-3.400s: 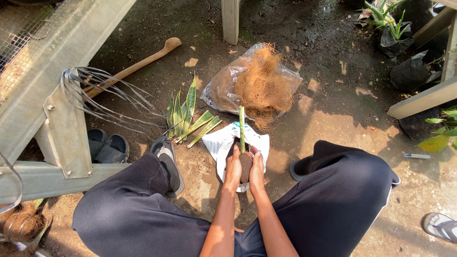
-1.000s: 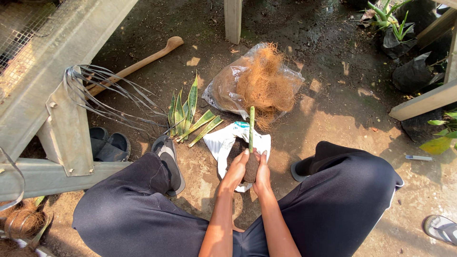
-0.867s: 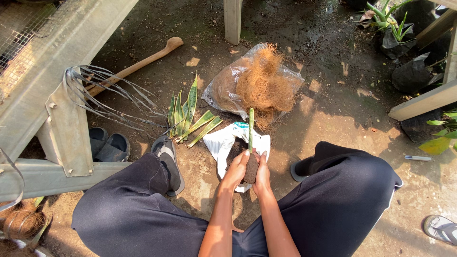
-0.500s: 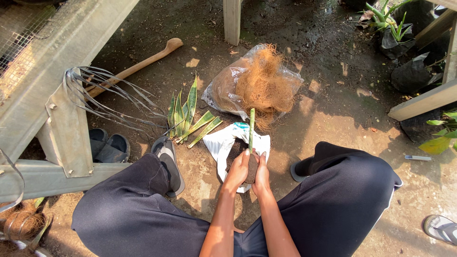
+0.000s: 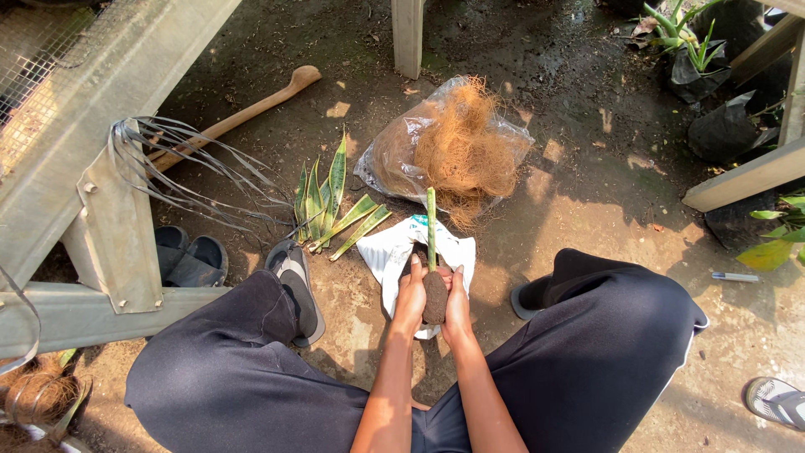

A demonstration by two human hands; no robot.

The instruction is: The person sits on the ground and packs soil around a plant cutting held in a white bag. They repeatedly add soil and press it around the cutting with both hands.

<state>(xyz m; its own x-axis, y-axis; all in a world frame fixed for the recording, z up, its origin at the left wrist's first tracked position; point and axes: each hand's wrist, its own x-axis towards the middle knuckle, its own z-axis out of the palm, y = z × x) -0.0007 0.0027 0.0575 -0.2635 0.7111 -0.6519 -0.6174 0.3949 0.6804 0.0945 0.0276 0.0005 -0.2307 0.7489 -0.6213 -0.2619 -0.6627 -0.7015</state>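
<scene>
My left hand [image 5: 410,294] and my right hand [image 5: 458,299] press together around a dark brown ball of soil [image 5: 434,299] at the base of a narrow upright green leaf cutting [image 5: 431,226]. I hold it over an open white bag [image 5: 387,249] lying on the ground between my legs. Just beyond the white bag lies a clear plastic bag of orange-brown coconut fibre [image 5: 457,147]. A small pile of pointed green leaf cuttings [image 5: 329,200] lies to the left of the white bag, beside my left shoe [image 5: 293,275].
A wooden handle [image 5: 243,116] lies on the dirt at the back left. A grey metal bench frame [image 5: 101,168] with dry leaves hanging stands at left, dark sandals [image 5: 189,256] under it. Black potted plants [image 5: 696,59] stand at the back right. A pen [image 5: 735,276] lies at right.
The leaf cutting has shifted slightly right and stands more upright; both hands stay pressed around the soil ball, working it in place.
</scene>
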